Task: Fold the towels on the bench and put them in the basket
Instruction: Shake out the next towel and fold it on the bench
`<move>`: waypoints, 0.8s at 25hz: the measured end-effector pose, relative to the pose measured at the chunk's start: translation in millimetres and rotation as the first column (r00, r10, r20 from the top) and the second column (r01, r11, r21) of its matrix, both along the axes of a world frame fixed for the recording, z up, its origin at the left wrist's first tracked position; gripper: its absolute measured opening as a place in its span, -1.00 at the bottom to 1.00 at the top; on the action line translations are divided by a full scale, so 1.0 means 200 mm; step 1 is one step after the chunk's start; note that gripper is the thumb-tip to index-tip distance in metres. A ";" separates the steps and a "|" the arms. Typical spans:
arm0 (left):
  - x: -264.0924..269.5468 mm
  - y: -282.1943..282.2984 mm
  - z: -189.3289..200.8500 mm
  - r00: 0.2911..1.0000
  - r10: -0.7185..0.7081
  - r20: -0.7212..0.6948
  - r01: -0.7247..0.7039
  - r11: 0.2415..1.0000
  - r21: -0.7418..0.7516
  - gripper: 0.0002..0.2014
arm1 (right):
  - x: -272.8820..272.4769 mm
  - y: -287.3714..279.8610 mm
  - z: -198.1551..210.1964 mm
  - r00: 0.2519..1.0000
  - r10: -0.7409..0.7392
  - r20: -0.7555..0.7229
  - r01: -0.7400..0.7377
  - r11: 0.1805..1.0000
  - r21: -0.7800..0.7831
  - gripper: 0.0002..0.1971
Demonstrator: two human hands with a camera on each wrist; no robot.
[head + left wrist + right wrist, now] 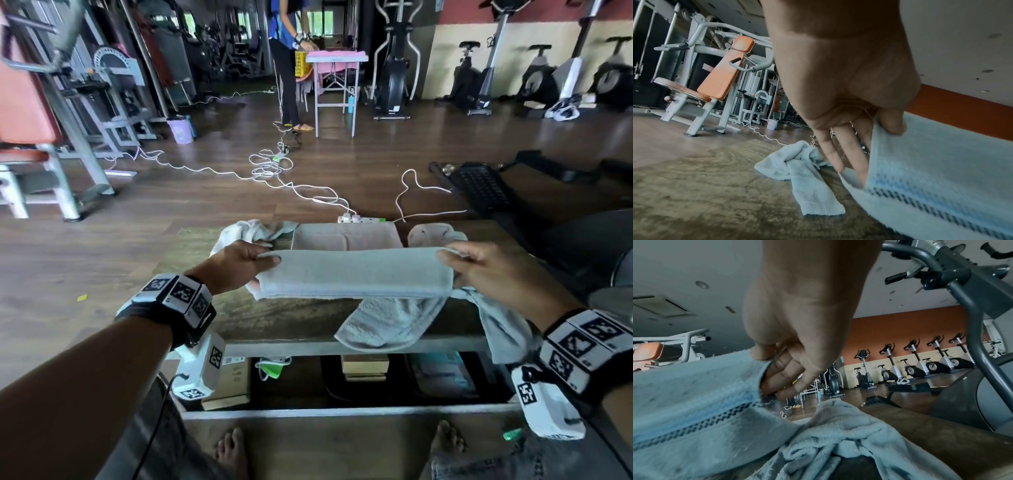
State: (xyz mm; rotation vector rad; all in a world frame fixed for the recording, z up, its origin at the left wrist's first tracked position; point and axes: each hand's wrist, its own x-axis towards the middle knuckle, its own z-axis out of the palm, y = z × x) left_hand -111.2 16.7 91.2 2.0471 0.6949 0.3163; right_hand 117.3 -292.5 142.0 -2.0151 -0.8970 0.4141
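Note:
A pale blue towel [356,272] is stretched in a folded band above the wooden bench [287,322]. My left hand [250,265] pinches its left end, thumb over the top edge [892,125]. My right hand [459,265] pinches its right end [760,353]. The towel shows a dark dashed stripe [937,211] in the left wrist view. A crumpled towel [253,231] lies at the bench's far left, also seen as a loose heap [797,167]. A folded towel [346,236] lies flat behind the held one. Another rumpled towel [387,322] drapes over the near edge. No basket shows near me.
A rolled towel [435,234] sits at the far right of the bench. White cables [274,171] and a power strip [359,218] trail over the floor beyond. Boxes [226,380] sit under the bench. A person [291,61] stands at a distant table. Gym machines [44,102] stand left.

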 end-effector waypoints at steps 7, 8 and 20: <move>-0.19 -0.18 0.15 0.943 -0.204 -0.263 0.119 0.944 -0.307 -0.78 | 0.04 -0.13 -0.06 0.925 0.094 -0.367 -0.143 0.984 -0.110 -0.77; -0.20 -0.18 0.15 0.948 -0.195 -0.250 0.108 0.941 -0.321 -0.77 | 0.05 -0.13 -0.06 0.927 0.087 -0.366 -0.137 0.984 -0.112 -0.76; 0.24 0.12 -0.10 0.968 0.240 0.078 -0.243 0.970 0.033 -0.80 | 0.31 0.29 -0.13 0.994 -0.108 -0.028 0.106 0.992 -0.072 -0.80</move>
